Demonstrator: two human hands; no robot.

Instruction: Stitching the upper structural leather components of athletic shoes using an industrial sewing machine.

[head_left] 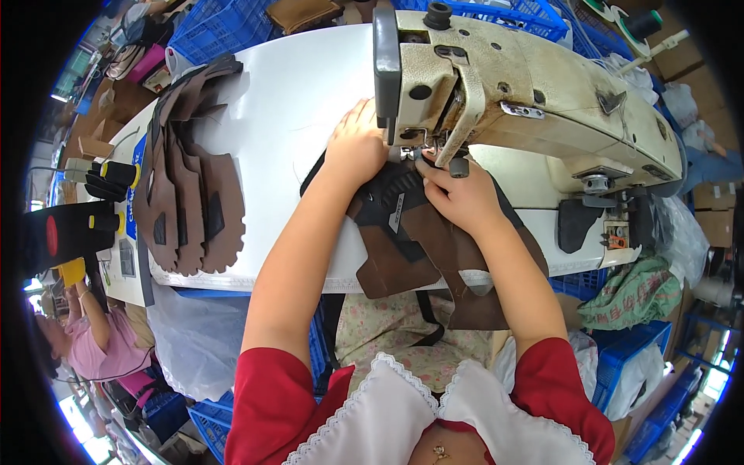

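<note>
A brown and black shoe upper piece (415,225) lies under the needle area of a cream sewing machine (496,93), its lower part hanging over the table's near edge. My left hand (358,143) rests at its far left part, fingers stretched forward and partly hidden by the machine head. Close to the presser foot (408,153), my right hand (465,190) holds the upper with its fingers bent and thumb near the needle. The machine hides some of the right fingertips. A pale label strip (396,214) shows on the upper between my forearms.
Stacked brown upper pieces (198,186) lie on the white table (302,70) at left. A black piece (580,225) sits at right. Blue crates (221,29) stand behind the table. A person in pink (108,341) works at far left. A green sack (635,298) is at right.
</note>
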